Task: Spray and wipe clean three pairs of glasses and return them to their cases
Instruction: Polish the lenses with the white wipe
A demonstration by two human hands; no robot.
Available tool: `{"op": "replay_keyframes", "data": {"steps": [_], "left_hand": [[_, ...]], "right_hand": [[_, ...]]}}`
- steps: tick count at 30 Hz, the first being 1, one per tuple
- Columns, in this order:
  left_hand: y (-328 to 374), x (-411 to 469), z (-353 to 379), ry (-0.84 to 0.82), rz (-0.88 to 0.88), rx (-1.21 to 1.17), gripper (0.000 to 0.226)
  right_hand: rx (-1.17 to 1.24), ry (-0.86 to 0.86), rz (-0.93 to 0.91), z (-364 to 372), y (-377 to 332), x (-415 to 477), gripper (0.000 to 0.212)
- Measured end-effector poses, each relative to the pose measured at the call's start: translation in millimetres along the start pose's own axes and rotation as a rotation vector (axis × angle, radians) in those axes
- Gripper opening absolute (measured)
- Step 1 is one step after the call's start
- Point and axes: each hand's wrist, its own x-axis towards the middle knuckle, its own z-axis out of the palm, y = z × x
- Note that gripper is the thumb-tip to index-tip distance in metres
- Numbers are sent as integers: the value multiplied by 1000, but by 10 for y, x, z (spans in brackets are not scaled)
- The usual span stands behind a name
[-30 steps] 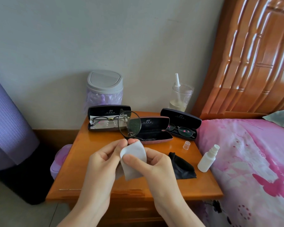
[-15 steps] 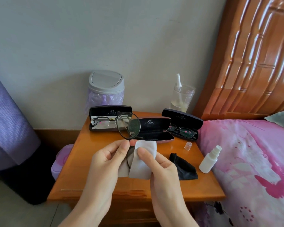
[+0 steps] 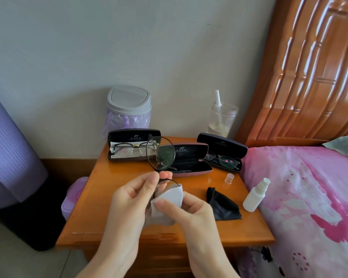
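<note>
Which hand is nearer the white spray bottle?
Right. The right hand, pinching the grey cloth, sits left of the white spray bottle; the left hand, holding the glasses, is farther left.

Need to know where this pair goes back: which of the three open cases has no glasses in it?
The middle case, the one with the reddish shell: its dark lining lies bare. The left case and the right case each hold a pair.

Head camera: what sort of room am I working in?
Most likely a bedroom: a carved reddish wooden headboard, a pink floral bed cover, and a glossy orange wooden bedside table against the wall.
</note>
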Motion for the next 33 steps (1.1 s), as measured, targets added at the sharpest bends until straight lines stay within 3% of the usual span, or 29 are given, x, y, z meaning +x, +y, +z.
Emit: {"op": "replay_keyframes", "data": {"steps": [7, 12, 23, 33], "left_hand": [[39, -68, 26, 33, 19, 63, 21], [26, -63, -1, 60, 0, 48, 20], [81, 25, -68, 56, 30, -32, 22], [24, -83, 46, 84, 31, 61, 28]], "right_hand": [[62, 56, 16, 66, -69, 55, 33], [-20, 20, -16, 65, -52, 32, 15], [-190, -85, -10, -123, -87, -25, 11], [-10, -16, 79, 17, -42, 75, 20]]}}
